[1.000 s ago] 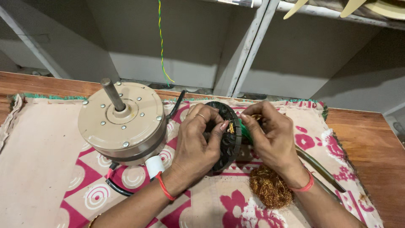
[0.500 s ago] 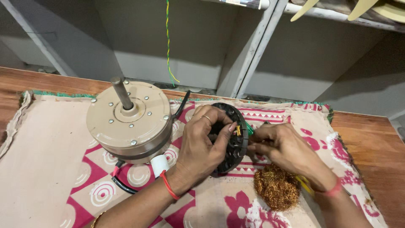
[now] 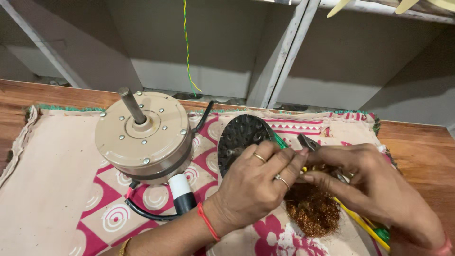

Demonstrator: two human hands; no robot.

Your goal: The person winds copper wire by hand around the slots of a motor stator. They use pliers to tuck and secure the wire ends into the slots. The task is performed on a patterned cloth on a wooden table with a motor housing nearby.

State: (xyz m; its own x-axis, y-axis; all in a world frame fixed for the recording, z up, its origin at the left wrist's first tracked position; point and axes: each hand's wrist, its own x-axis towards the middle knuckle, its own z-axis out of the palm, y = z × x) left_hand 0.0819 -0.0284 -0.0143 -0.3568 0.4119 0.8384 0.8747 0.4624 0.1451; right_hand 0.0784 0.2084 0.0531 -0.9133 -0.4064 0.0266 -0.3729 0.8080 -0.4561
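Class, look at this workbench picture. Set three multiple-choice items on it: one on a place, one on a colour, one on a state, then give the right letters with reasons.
1. Where does the tangle of copper wire lie?
A. on the patterned cloth
B. on top of the motor
C. on the shelf

2. What colour is the motor housing?
A. blue
B. beige
C. black

3. How does the motor's shaft stand?
A. pointing up, tilted
B. lying flat
C. removed

Answers: 1 A, it rests on the cloth under the right hand. 2 B, its casing is beige. 3 A, it rises from the housing top.
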